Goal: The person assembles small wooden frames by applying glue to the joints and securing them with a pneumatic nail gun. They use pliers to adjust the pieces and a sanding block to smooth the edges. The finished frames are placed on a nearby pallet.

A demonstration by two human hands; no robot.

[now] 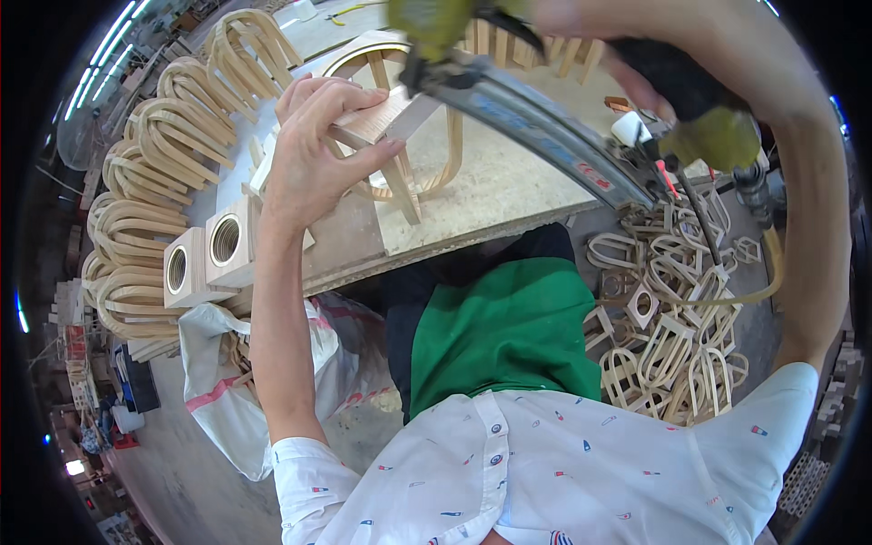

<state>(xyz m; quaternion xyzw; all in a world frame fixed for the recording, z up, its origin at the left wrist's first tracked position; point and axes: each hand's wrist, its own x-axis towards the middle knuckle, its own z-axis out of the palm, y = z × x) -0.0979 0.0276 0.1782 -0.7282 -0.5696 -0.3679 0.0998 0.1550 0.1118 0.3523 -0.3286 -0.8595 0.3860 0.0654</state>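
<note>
My left hand (309, 150) is closed on a pale wooden block (374, 120), thumb on the near side and fingers over the top. The block sits against a small curved wooden frame (450, 163) that stands on the workbench (518, 177). My right hand (640, 86) grips the dark handle of a yellow-green pneumatic nail gun (536, 118), raised over the bench. Its nose end meets the far side of the block, though the exact contact is hard to make out. A hose (772, 263) hangs from the gun's rear.
Several bundles of bent wooden loops (173, 136) line the bench's left edge, beside two square blocks with round holes (224, 238). A white sack (227, 391) stands below left. Many assembled frames (677, 318) are heaped on the floor at right. Yellow-handled pliers (345, 11) lie at the back.
</note>
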